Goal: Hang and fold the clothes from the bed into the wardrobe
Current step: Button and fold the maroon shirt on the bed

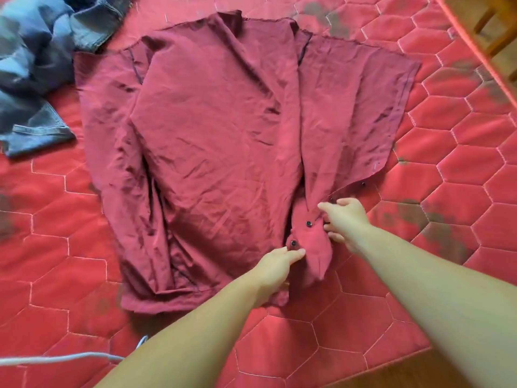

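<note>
The step now looks like getting the dark red button shirt (212, 152) flat and ready to fold, or maybe doing up its buttons; I cannot tell which. Far left, a pair of blue jeans (33, 65) lies in a heap on the red quilted bed (447, 175), just beside the shirt's left sleeve, and it waits its turn. A pale cord (56, 359) runs across the bed near the bottom left, apart from the shirt. The shirt lies spread in the middle of the bed, wrinkled, with its button strip bunched up near the bottom. The left hand (275, 266) pinches the cloth just under the lowest black button (293, 243), so its grip is narrow and holds the shirt. The right hand (345, 219) is next to it with fingers curled on the button edge, holding that cloth too. Next, I think the hands need to pull the bunched edge straight and smooth it down. The wrinkles and the bunch stand in the way of a neat fold. At the top right, a wooden chair (492, 26) stands beside the bed.
</note>
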Motion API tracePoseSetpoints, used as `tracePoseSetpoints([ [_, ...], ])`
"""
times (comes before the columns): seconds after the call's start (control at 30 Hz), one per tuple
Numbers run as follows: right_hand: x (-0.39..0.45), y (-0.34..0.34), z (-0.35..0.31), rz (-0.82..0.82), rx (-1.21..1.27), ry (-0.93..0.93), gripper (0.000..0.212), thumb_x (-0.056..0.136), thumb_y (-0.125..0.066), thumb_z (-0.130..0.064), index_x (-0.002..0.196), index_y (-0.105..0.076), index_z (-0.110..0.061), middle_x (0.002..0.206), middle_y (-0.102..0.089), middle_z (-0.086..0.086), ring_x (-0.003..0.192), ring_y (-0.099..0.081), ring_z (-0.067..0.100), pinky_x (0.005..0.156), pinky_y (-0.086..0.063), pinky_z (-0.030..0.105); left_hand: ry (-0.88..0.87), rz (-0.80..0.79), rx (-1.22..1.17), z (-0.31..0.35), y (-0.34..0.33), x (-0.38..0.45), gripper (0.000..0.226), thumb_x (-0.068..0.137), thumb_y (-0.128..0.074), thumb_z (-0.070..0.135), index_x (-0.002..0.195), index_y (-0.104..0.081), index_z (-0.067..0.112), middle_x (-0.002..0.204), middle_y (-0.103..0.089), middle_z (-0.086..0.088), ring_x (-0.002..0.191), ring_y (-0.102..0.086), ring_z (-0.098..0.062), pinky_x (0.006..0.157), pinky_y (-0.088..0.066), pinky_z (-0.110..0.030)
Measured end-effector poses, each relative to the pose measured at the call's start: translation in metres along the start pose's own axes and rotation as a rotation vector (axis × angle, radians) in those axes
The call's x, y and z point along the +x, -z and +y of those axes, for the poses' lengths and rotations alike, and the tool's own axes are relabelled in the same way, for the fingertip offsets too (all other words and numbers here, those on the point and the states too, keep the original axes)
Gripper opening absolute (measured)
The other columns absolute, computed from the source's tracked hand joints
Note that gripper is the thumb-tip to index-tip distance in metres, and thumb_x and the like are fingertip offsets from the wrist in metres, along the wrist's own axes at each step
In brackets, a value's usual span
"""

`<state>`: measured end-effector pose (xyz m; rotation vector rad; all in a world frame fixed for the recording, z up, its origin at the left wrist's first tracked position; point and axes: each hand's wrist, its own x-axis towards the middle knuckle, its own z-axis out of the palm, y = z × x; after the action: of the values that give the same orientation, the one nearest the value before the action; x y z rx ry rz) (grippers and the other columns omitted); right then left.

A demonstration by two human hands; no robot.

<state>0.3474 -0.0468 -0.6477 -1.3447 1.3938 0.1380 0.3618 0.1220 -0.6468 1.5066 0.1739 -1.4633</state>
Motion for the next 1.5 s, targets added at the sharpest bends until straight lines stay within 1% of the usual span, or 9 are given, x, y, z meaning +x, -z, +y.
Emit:
tracePoseSetpoints([
  [0.17,0.017,-0.013,-0.018,0.130,-0.119,-0.054,0.062,0.073,-0.070,-0.055,0.108,-0.054,-0.007,0.094,-0.063,0.007,0.074,-0.065,0.023,0.048,-0.048,0.026,0.115,-0.017,0.030,-0.013,0.014,-0.003,0.027,0.088,-0.055,0.041,0.082,-0.059,0.016,0.074,-0.055,-0.006,0.065,-0.054,-0.023,0.064,-0.049,-0.030],
  [0.33,0.017,-0.010,-0.011,0.186,-0.367,-0.073,0.013,0.081,-0.057,-0.015,0.074,-0.058,-0.004,0.070,-0.062,0.012,0.072,-0.070,0.031,0.065,-0.061,0.041,-0.302,0.251,0.512,-0.023,0.024,-0.003,0.025,0.088,-0.053,0.028,0.065,-0.058,0.020,0.052,-0.049,0.011,0.052,-0.043,-0.009,0.059,-0.040,-0.029],
  [0.57,0.048,0.004,-0.014,0.398,-0.242,0.132,0.042,0.059,-0.039,-0.045,0.058,-0.055,-0.006,0.071,-0.065,0.021,0.073,-0.066,0.041,0.076,-0.057,0.050,-0.385,-0.033,0.495,-0.012,0.020,-0.011,0.032,0.077,-0.045,0.013,0.094,-0.069,0.028,0.069,-0.061,0.008,0.059,-0.048,-0.010,0.063,-0.044,-0.028],
  [0.77,0.053,0.002,-0.002,0.340,-0.239,-0.069,0.074,0.050,-0.077,-0.046,0.108,-0.048,-0.011,0.101,-0.063,0.011,0.087,-0.067,0.033,0.054,-0.058,0.040,-0.328,-0.041,0.459,-0.019,0.023,-0.009,0.022,0.070,-0.050,0.022,0.075,-0.055,0.002,0.065,-0.041,-0.003,0.061,-0.035,-0.016,0.059,-0.032,-0.030],
  [0.93,0.038,0.006,-0.014,0.465,-0.405,0.068,0.006,0.080,-0.055,-0.005,0.086,-0.054,-0.007,0.105,-0.063,0.022,0.097,-0.060,0.040,0.078,-0.047,0.036,-0.256,0.041,0.181,-0.006,0.035,-0.014,0.008,0.069,-0.056,0.014,0.064,-0.049,0.013,0.064,-0.037,-0.003,0.059,-0.030,-0.016,0.051,-0.024,-0.026],
  [1.07,0.028,0.001,-0.061,0.529,-0.378,0.353,0.015,0.091,-0.047,-0.010,0.076,-0.051,-0.009,0.097,-0.061,0.021,0.093,-0.054,0.039,0.073,-0.030,0.033,-0.160,0.107,0.007,-0.007,0.047,-0.012,0.027,0.082,-0.059,0.001,0.061,-0.052,0.017,0.052,-0.042,0.007,0.042,-0.035,-0.009,0.041,-0.030,-0.015],
  [1.27,0.004,-0.081,-0.117,0.011,-0.662,0.822,0.041,0.094,-0.049,-0.025,0.135,-0.049,-0.018,0.127,-0.061,0.012,0.117,-0.055,0.031,0.093,-0.039,0.030,-0.067,0.148,0.045,-0.017,0.063,-0.009,0.010,0.064,-0.064,0.007,0.069,-0.057,0.013,0.055,-0.051,0.003,0.051,-0.049,-0.010,0.060,-0.052,-0.031],
  [1.37,-0.005,-0.104,-0.090,-0.337,-0.987,0.798,0.051,0.095,-0.050,-0.040,0.142,-0.040,-0.022,0.120,-0.061,0.011,0.112,-0.056,0.029,0.092,-0.040,0.031,0.014,0.106,0.203,-0.023,0.073,-0.014,0.019,0.054,-0.061,0.017,0.072,-0.060,0.012,0.056,-0.057,0.001,0.055,-0.054,-0.014,0.063,-0.053,-0.031],
  [1.5,0.001,-0.085,-0.049,-0.321,-1.102,0.815,0.041,0.090,-0.052,-0.037,0.129,-0.048,-0.023,0.111,-0.054,0.005,0.107,-0.056,0.029,0.093,-0.046,0.040,0.055,0.148,0.357,-0.027,0.086,-0.013,0.020,0.053,-0.061,0.023,0.072,-0.062,0.016,0.058,-0.061,0.002,0.055,-0.054,-0.015,0.061,-0.055,-0.033],
])
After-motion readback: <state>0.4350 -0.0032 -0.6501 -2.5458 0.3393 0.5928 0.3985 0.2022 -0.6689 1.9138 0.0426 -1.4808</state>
